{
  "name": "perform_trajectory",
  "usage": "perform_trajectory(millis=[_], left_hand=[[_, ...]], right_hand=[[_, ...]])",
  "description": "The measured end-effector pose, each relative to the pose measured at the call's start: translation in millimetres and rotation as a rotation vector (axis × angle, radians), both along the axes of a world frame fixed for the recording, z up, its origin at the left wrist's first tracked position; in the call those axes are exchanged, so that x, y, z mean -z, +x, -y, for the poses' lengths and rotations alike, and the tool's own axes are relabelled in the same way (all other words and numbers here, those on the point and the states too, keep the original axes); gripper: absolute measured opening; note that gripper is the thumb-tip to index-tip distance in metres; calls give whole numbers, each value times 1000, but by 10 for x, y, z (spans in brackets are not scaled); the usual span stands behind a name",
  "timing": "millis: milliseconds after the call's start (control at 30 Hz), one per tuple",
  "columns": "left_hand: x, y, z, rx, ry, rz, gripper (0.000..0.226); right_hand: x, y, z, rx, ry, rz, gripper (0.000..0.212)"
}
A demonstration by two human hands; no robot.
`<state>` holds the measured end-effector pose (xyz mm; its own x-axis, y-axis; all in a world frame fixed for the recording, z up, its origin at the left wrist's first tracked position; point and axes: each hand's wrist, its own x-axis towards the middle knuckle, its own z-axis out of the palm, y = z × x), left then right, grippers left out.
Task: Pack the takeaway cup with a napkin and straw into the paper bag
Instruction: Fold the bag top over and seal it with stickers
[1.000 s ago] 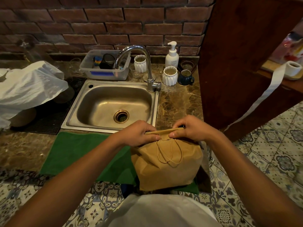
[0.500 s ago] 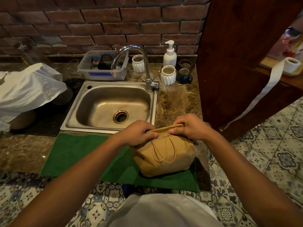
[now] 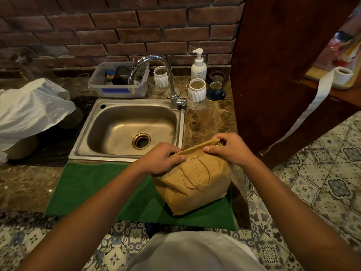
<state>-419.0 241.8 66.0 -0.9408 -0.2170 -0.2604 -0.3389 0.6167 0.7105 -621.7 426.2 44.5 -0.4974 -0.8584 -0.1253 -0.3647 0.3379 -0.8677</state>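
While the paper bag [image 3: 195, 184] sits on the green mat [image 3: 93, 190] just in front of the sink [image 3: 129, 130], both hands pinch its folded-over top edge. The left hand [image 3: 160, 159] grips the fold's left end, thumb on the near face; the right hand [image 3: 230, 148] grips the right end. Its string handles [image 3: 195, 176] hang down the near face. Behind the sink stands a soap bottle [image 3: 198, 66] on the marble surface [image 3: 207, 122].
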Motion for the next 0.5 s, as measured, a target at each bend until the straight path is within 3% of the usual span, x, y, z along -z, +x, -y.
perform_trajectory(millis=[133,267,400,500], left_hand=[[39,62,16,-46,11,-14,35],[27,105,27,-79,4,-17,38],[55,147,13,-142,-12,-4,35],[88,168,-11,-159,-14,7,32]], right_hand=[[32,-13,-69,133,-31,102,40],[239,-176,-201,515,-31,102,39],[664,-398,-375,635,279,-147,51],[936,-438,-473,596,441,-128,63]])
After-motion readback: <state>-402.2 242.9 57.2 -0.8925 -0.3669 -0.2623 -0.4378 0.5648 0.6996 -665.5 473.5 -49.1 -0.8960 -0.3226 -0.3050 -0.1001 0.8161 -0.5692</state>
